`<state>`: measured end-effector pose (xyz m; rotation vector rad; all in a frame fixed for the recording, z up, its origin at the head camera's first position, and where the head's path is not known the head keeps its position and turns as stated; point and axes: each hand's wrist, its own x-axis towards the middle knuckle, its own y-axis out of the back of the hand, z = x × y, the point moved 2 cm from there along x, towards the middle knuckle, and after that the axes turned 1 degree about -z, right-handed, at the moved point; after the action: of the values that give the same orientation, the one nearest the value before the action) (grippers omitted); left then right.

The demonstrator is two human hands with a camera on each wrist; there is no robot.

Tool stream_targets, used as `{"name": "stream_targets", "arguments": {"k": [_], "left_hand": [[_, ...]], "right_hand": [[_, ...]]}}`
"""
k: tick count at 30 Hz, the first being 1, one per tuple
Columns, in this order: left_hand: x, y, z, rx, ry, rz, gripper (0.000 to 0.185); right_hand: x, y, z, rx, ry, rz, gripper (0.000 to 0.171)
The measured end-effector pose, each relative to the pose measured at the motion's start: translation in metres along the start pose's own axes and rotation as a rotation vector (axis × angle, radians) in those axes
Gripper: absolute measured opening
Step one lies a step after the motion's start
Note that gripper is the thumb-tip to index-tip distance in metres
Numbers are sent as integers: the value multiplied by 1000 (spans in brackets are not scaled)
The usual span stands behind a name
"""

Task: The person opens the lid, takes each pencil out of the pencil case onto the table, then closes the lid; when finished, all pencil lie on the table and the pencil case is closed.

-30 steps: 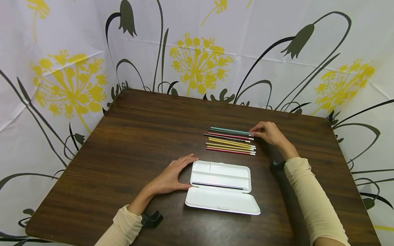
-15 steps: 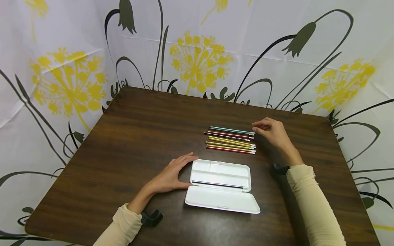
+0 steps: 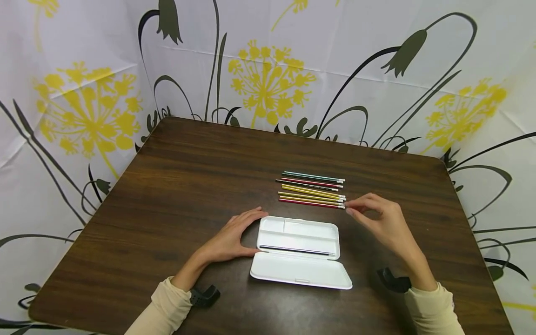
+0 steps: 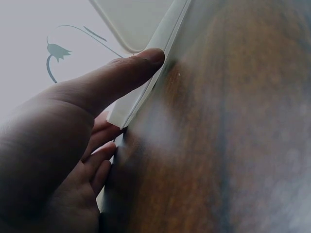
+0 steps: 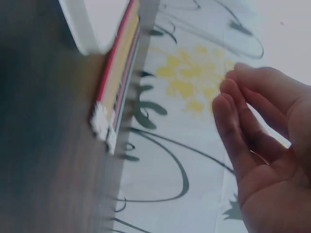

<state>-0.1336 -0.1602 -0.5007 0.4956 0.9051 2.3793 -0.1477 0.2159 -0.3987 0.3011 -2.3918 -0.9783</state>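
Observation:
An opened white pencil case [image 3: 310,228] lies on the table with its lid folded toward the person. One dark pencil [image 3: 295,250] lies inside, along the hinge side. My left hand [image 3: 226,239] holds the case's left end, thumb near the hinge and fingers at the far corner; the left wrist view shows the thumb [image 4: 131,70] against its side. Beyond the case, several pencils [image 3: 311,190] in yellow, red, black and teal lie in a row, erasers to the right. My right hand [image 3: 387,223] is just right of those erasers, thumb and fingertips close together, holding nothing.
The brown wooden table [image 3: 188,172] has its far edge against a white curtain [image 3: 268,23] printed with yellow and grey flowers. A dark strap [image 3: 205,296] hangs under the left wrist and another dark strap [image 3: 393,281] under the right.
My right hand has come away from the teal pencil's eraser end and moved toward the person, down to the red pencil's eraser. The left hand and the case have stayed in place.

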Motion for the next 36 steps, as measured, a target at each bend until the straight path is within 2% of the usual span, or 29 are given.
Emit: {"name": "stream_targets", "arguments": {"k": [5, 11, 14, 19, 29, 36], "left_hand": [[0, 0, 0, 7, -5, 1, 89], [0, 0, 0, 9, 5, -6, 89], [-1, -1, 0, 9, 7, -9, 90], [-1, -1, -1, 8, 6, -3, 90], [-1, -1, 1, 0, 10, -6, 90], [0, -1, 0, 13, 4, -4, 90]], "right_hand": [[-25, -19, -10, 13, 45, -99, 22], [-43, -43, -12, 94, 66, -350, 24], [-46, -51, -14, 67, 99, -426, 22], [-45, -57, -19, -42, 131, -461, 21], [-45, -57, -23, -153, 57, -524, 18], [-46, -59, -22, -172, 110, -514, 17]]}}
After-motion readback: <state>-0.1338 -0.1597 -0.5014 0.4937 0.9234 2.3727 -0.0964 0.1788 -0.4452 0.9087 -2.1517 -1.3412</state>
